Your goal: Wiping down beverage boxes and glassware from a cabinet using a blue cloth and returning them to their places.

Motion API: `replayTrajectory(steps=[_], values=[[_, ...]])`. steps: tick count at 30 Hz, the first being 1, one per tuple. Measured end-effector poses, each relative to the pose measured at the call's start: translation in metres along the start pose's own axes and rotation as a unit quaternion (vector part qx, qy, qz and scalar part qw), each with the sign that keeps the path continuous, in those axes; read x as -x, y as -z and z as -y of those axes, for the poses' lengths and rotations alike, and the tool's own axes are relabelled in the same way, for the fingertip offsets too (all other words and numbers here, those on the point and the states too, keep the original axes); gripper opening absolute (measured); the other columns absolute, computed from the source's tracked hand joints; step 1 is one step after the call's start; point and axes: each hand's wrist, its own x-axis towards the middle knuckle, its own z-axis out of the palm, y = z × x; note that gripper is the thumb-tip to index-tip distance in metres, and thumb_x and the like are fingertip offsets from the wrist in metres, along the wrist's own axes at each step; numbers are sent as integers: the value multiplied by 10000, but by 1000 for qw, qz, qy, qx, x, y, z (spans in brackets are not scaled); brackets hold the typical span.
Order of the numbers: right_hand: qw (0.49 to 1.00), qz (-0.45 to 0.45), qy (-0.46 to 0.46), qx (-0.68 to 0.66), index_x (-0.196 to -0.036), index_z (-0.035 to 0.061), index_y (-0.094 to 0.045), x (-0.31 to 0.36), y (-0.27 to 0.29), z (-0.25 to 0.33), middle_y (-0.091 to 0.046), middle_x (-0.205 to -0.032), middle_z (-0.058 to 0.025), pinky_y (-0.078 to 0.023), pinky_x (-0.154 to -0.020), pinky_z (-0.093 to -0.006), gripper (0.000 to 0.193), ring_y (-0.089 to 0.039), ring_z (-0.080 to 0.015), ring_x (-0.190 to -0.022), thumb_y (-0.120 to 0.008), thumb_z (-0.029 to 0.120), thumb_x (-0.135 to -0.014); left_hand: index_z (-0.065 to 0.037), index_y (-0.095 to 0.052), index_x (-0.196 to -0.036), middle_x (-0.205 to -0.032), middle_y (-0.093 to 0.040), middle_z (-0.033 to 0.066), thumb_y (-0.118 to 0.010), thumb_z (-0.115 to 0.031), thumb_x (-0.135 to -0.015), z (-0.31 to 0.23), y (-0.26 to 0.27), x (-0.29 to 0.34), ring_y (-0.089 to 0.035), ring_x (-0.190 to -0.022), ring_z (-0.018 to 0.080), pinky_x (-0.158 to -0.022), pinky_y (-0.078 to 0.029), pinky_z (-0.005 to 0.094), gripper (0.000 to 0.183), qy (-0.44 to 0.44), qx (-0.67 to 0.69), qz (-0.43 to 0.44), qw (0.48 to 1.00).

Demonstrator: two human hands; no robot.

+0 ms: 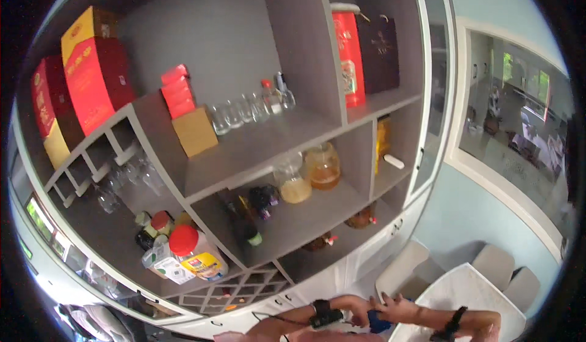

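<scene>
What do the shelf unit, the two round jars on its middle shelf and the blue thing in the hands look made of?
Shelf unit: grey-brown board with a matte finish, probably laminate; flat, even panels with no shine. Round jars: clear glass, most likely, since amber and pale liquid show through. Blue thing: too hidden between the left hand and right hand to tell; possibly cloth.

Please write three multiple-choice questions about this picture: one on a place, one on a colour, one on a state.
1. Where do the two amber-filled glass jars stand?
A. on a middle shelf
B. on the white table
C. on the floor

2. What colour is the cap of the big bottle lying at lower left?
A. green
B. red
C. black

3. How are the left hand and right hand?
A. far apart
B. raised to the shelves
C. together on a blue thing

Answers: 1 A, jars sit inside the cabinet; 2 B, cap is red; 3 C, both hands meet low.
</scene>
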Motion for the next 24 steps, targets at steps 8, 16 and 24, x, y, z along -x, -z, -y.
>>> replayTrajectory(steps=[8,16,24], values=[[983,64,-61,-158,-1023,193,-565,5,-6,3,-416,-1262,-184,-482,-759,-439,445,-489,-342,-1098,-684,361,-629,-42,-613,-858,-678,-605,13,-728,-266,-657,-3,12,5,-549,-556,105,-512,-464,252,322,25,25,64,997],[832,-98,-266,-477,-978,106,-513,11,-25,55,-572,-833,-160,-467,-589,-433,443,-588,-365,-737,-687,204,-583,-74,-615,-820,-773,-628,167,-675,-250,-561,-52,-1,0,-606,-781,336,-679,-472,408,319,18,-455,-106,884],[159,-248,-402,-867,-990,-6,-607,55,-32,132,-645,-908,-45,-493,-727,-299,325,-597,-137,-776,-639,203,-743,-82,-565,-816,-650,-596,152,-653,-260,-658,-86,-38,-61,-590,-658,358,-579,-448,436,253,-131,-555,-57,820]])
